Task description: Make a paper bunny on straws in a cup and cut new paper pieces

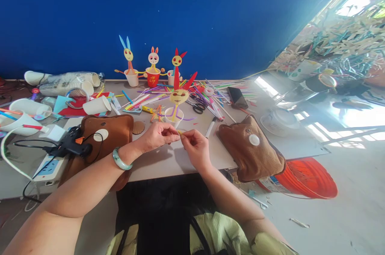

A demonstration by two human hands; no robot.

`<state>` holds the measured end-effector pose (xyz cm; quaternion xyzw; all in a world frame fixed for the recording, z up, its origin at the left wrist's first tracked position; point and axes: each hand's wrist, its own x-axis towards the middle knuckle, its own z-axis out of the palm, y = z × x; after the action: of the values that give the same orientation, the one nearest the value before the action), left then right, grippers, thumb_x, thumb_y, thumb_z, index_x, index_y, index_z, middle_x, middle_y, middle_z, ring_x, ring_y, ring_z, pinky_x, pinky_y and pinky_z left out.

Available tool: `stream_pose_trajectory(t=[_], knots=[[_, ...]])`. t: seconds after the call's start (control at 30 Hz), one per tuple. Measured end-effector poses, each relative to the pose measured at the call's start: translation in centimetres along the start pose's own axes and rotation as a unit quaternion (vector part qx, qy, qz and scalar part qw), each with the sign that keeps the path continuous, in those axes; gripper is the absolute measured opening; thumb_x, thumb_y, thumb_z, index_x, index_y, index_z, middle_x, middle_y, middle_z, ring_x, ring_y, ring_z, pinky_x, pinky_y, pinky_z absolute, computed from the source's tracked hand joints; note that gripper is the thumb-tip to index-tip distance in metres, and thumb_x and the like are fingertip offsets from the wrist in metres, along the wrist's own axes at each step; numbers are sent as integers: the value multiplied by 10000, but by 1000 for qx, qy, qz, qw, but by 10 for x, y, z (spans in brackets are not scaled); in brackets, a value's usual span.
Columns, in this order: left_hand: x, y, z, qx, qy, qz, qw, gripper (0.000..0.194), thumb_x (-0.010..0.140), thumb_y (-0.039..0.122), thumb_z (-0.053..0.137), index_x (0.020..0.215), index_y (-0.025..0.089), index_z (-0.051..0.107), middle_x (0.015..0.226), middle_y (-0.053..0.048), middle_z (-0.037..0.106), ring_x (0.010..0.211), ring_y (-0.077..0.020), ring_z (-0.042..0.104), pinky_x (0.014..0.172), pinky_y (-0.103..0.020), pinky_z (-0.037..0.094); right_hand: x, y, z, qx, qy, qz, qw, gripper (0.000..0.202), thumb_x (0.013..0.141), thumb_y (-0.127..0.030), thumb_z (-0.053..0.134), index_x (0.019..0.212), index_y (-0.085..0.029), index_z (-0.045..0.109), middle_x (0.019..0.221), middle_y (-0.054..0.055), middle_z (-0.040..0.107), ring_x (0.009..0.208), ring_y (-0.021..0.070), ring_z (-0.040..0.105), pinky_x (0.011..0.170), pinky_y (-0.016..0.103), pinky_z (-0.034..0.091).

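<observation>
My left hand [159, 135] and my right hand [197, 147] meet over the front of the table, both closed in a pinch. A small yellow piece [180, 132] shows between their fingertips; what it is exactly is too small to tell. Just behind them stands a white paper cup [173, 116] bearing a yellow paper rabbit head [179, 96] with red ears and purple straw-like arms. Three similar figures in cups stand by the wall: one with blue ears [128, 54], one with a white face [153, 58], one with red ears [177, 61].
Brown plush pouches [120, 130] [251, 150] lie on both sides. A black glue gun [75, 142] rests at left beside a power strip [49, 166]. Scissors [198, 107], a white marker [210, 128], a phone [237, 98] and stacked paper cups [70, 86] lie around. A red bucket [313, 178] is at right.
</observation>
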<state>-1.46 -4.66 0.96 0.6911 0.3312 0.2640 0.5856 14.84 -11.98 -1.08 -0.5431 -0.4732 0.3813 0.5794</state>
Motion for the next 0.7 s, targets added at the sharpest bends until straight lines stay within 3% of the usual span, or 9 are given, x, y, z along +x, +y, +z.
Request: stream_pose_trajectory(t=[0.2, 0.47, 0.57, 0.7], knots=[[0, 1, 1, -1, 5, -5, 1000, 269, 774, 393, 749, 816, 132, 701, 586, 18, 607, 508, -72, 503, 493, -190, 389, -6, -3, 3, -25, 1, -11, 1000, 88, 754, -259, 705, 699, -226, 646, 571, -38, 539, 512, 95, 401, 506, 253, 305], [-1, -3, 0, 11, 7, -5, 1000, 183, 807, 307, 674, 852, 130, 690, 580, 24, 613, 471, -58, 465, 465, -180, 359, -4, 1, 3, 9, -17, 8, 1000, 182, 788, -326, 713, 686, -212, 614, 549, -40, 532, 498, 85, 411, 490, 238, 312], [0, -6, -1, 17, 14, -7, 1000, 181, 813, 300, 656, 858, 131, 701, 574, 25, 610, 449, -50, 422, 440, -181, 323, -3, 3, 4, 110, -37, 68, 991, 251, 767, -373, 758, 694, -209, 582, 495, -69, 461, 450, 64, 340, 444, 218, 250], [1, -7, -3, -9, 12, -4, 1000, 192, 821, 324, 653, 809, 137, 699, 560, 28, 593, 443, -49, 415, 439, -189, 314, -1, 2, 3, 272, -82, 192, 939, 345, 718, -381, 817, 723, -218, 513, 471, -113, 384, 398, 35, 232, 409, 195, 163]])
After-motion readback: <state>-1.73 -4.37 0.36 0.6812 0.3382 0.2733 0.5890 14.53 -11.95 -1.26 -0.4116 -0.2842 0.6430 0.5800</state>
